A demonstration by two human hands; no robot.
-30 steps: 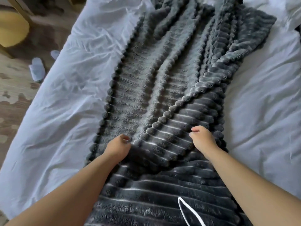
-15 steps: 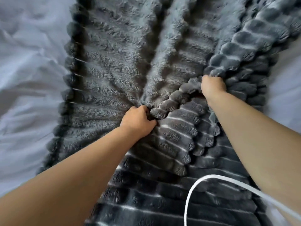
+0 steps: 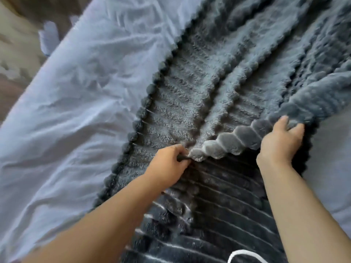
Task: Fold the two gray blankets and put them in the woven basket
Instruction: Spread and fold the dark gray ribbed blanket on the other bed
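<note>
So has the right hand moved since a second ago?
Yes. Against the gray ribbed plush blanket, the right hand moved away from the person, off the ribbed face to the scalloped fold edge.

Both my arms reach forward, bare. My left hand (image 3: 169, 164) fisted, fingers (image 3: 179, 149) pinching the blanket (image 3: 228, 145) edge; my right hand (image 3: 279, 143) grips it alongside.

Soft daylight, perhaps slight motion blur

Ribbed gray blanket (image 3: 199, 95) — outspread (rumpled)
</note>
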